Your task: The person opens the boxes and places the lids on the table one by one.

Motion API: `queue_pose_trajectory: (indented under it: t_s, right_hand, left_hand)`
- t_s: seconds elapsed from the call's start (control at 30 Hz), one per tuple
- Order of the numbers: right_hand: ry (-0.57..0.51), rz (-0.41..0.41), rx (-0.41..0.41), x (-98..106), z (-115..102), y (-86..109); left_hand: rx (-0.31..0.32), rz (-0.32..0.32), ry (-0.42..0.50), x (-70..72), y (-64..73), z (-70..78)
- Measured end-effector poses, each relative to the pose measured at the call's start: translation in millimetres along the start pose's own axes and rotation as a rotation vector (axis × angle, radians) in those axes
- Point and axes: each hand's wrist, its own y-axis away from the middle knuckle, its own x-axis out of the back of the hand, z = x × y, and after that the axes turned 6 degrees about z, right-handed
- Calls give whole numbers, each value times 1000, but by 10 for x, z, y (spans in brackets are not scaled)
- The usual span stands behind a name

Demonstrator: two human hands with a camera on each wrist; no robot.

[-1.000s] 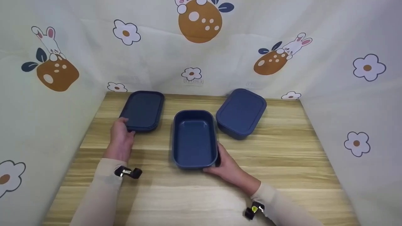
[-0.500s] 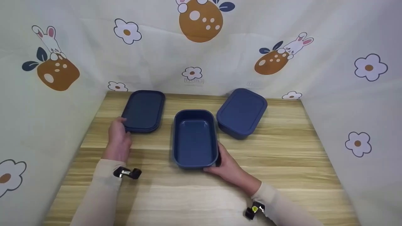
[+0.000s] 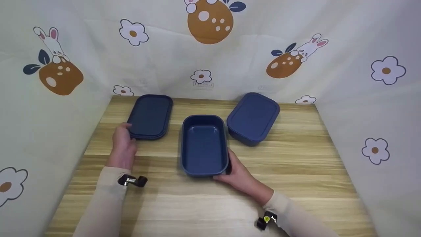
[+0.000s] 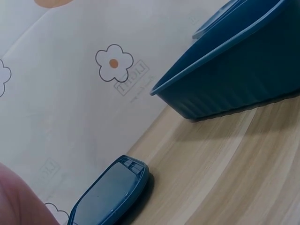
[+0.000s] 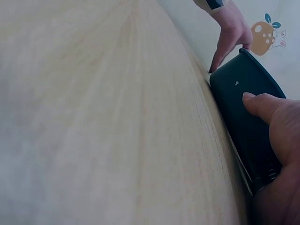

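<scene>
Currently, the right hand (image 3: 242, 179) grips the open container (image 3: 204, 149) on the table (image 3: 190, 210); the left hand (image 3: 123, 146) pinches the lid (image 3: 151, 115) near-left; lifting either by one corner could tilt it

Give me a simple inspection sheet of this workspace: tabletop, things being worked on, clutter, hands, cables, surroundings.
Surface: wood-grain tabletop, light brown.
Job's things: open navy food container, upright, nothing visible inside; flat rectangular navy lid lying to its left, apart from it.
Clutter: lidded navy food container at back right, touched by neither hand; otherwise nothing seen.
Grippers: bare human hands. Left hand is at the lid's near-left corner; grip unclear. Right hand holds the open container's near-right corner.
Cables: nothing seen.
Surroundings: pale printed sheeting at the back and both sides, with rabbits, orange fruit and flowers.
</scene>
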Motion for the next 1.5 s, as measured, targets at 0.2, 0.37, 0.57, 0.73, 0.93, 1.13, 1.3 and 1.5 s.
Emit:
queue_pose_trajectory:
  t_s: [0.2,0.37,0.57,0.73,0.93,1.13,1.3,1.5]
  right_hand:
    - [7,-10,-20,1,-38,5]
    - [15,-16,-21,-1,-47,0]
    - [1,-18,-7,-10,-31,-7]
    - [-3,-21,-8,-12,-30,-9]
    - [-45,-37,-37,-1,-17,-16]
    - [-108,-44,-71,29,-20,-27]
    - [-227,-62,-94,59,-24,-46]
    - [-264,-39,-119,110,-75,-77]
  left_hand:
    - [-29,14,-59,4,-7,-20]
    - [-76,32,-95,12,1,-46]
    - [-183,49,-165,2,22,-102]
    - [-244,-86,-232,-48,110,-181]
    - [-279,-244,-428,-184,299,-393]
    - [-314,-376,-620,-259,501,-667]
    - [-371,-484,-789,-224,609,-829]
    - [-393,-606,-887,-188,697,-974]
